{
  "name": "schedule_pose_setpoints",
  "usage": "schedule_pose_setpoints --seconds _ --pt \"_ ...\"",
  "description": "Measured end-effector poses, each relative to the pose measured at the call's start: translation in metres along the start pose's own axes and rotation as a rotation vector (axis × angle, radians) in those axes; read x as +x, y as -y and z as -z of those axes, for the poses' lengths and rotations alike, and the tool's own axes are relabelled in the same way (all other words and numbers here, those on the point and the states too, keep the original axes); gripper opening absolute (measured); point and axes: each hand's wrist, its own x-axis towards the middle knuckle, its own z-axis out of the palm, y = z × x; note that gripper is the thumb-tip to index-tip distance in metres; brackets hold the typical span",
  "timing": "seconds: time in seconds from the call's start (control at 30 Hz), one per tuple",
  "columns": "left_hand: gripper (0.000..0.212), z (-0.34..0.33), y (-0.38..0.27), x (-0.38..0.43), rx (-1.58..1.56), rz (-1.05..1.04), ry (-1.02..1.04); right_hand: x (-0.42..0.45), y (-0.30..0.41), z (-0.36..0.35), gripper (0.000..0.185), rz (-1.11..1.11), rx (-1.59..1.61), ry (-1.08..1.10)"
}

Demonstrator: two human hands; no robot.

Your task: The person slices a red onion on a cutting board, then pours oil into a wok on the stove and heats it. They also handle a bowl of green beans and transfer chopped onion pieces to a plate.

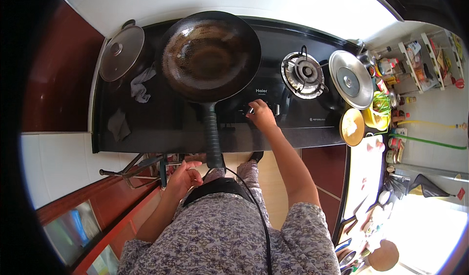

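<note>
My right hand (262,114) grips the left control knob (251,110) of a black Haier gas cooktop (234,123); the fingers partly cover the knob. Just right of it is a second knob (277,109). A dark wok (212,57) rests over the left burner, which it hides, and its ribbed black handle (212,135) points toward me. Near the handle's end, my left hand (185,178) hovers with loosely curled fingers and holds nothing. The right burner (307,71) is bare, with a foil-like ring around it.
A glass-lidded pot (122,54) and grey cloths (141,86) lie to the left. On the right are a metal lid (351,80), a bowl with pale food (352,127), a yellow basket with greens (379,110) and a white cutting board (366,176). A folding chair (135,168) stands below left.
</note>
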Motion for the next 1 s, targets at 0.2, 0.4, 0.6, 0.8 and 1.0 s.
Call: schedule_pose_setpoints --seconds 0.2,0.4,0.6,0.8,1.0 --pt "0.051 0.0 0.004 0.004 -0.003 0.048 0.03 -0.003 0.007 -0.008 0.04 -0.073 0.016 -0.09" --pt "0.051 -0.003 0.006 0.016 0.077 0.066 0.089 -0.004 0.018 -0.014 0.038 -0.181 -0.028 -0.114" --pt "0.05 -0.008 0.015 0.011 0.146 0.131 0.025 -0.003 0.019 -0.016 0.035 -0.222 -0.036 -0.123" --pt "0.047 -0.014 0.03 -0.002 0.155 0.09 -0.077 -0.015 0.031 -0.002 0.053 -0.197 -0.078 -0.112" --pt "0.037 -0.047 0.065 -0.007 0.375 0.067 -0.064 -0.099 0.024 0.057 0.05 -0.159 0.269 -0.169"
